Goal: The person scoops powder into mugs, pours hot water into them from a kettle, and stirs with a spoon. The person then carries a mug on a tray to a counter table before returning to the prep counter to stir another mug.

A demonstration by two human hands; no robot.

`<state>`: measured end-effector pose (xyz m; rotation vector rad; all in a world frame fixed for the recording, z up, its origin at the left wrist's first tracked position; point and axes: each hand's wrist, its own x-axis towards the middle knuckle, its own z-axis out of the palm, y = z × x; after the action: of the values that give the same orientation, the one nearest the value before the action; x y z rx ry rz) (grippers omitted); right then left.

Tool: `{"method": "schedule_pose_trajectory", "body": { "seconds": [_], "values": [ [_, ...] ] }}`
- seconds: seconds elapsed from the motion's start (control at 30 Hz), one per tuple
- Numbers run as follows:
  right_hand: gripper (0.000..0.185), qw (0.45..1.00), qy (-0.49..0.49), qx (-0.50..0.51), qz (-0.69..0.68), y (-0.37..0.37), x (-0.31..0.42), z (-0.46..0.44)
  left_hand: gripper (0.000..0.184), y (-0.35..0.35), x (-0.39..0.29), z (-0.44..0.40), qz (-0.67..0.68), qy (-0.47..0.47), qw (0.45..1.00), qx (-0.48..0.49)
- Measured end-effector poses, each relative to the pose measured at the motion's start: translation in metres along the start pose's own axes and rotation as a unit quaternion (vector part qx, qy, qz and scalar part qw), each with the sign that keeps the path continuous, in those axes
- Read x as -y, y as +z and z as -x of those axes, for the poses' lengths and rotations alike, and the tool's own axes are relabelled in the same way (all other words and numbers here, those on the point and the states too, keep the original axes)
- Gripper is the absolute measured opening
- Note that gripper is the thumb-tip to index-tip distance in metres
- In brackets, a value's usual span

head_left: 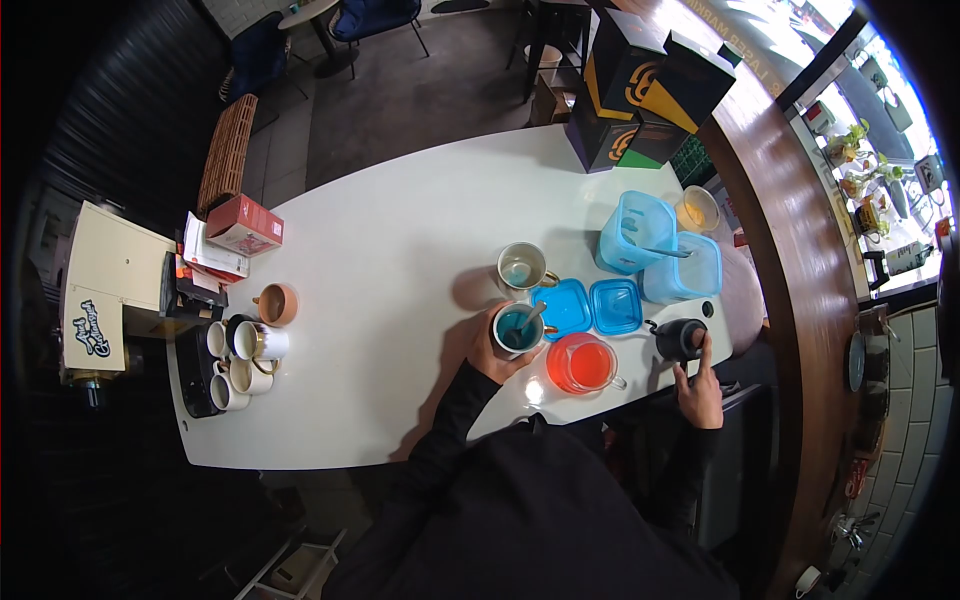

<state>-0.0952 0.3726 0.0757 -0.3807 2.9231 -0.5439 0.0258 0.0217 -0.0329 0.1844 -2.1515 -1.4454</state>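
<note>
right hand point(704, 395) at the dark pot point(678, 342), index finger stretched along its side, thumb apart — whether it has hold of anything, i cannot tell. the pot is on the table point(380, 270), just forward of that hand and far from the left; its spout points forward-left, the long axis running from there back toward the fingers. left hand point(488, 356) curls around a mug point(515, 328) with blue contents and a spoon point(535, 313) — jug of red liquid point(584, 363) between mug and pot.
</note>
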Motion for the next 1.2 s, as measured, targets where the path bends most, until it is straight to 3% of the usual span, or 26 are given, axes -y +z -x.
{"method": "schedule_pose_trajectory", "body": {
  "seconds": [0.13, 0.23, 0.43, 0.5, 0.7, 0.83, 0.97, 1.1, 1.2],
  "values": [
    [0.098, 0.997, 0.053, 0.024, -0.050, 0.009, 0.005, 0.003, 0.085, -0.002, -0.006, -0.001, 0.000, -0.008, 1.000, 0.002],
    [0.100, 0.999, 0.045, -0.022, -0.015, 0.030, 0.002, 0.000, 0.084, -0.004, -0.010, -0.004, -0.013, -0.001, 1.000, -0.009],
    [0.097, 0.991, 0.047, -0.107, -0.065, 0.047, 0.014, 0.000, 0.082, -0.018, -0.010, -0.002, -0.043, -0.007, 0.999, -0.017],
    [0.092, 0.982, 0.007, -0.163, -0.098, 0.051, 0.017, -0.002, 0.082, -0.024, -0.007, -0.002, -0.036, 0.001, 0.999, -0.030],
    [0.084, 0.972, 0.007, -0.154, -0.175, 0.043, 0.029, 0.002, 0.085, -0.047, -0.005, -0.002, -0.064, -0.018, 0.996, -0.059],
    [0.079, 0.958, -0.069, -0.179, -0.214, 0.022, 0.048, 0.005, 0.093, -0.060, 0.002, -0.004, -0.057, -0.050, 0.995, -0.067],
    [0.080, 0.943, -0.064, -0.132, -0.298, 0.003, 0.066, 0.007, 0.097, -0.068, -0.009, -0.013, -0.047, -0.052, 0.996, -0.060],
    [0.079, 0.944, -0.038, -0.113, -0.309, -0.015, 0.091, 0.009, 0.090, -0.078, -0.031, -0.029, -0.083, 0.014, 0.994, -0.074],
    [0.079, 0.936, -0.090, -0.125, -0.318, -0.022, 0.108, 0.006, 0.077, -0.081, -0.054, -0.045, -0.136, 0.054, 0.982, -0.120]
  ]
}}
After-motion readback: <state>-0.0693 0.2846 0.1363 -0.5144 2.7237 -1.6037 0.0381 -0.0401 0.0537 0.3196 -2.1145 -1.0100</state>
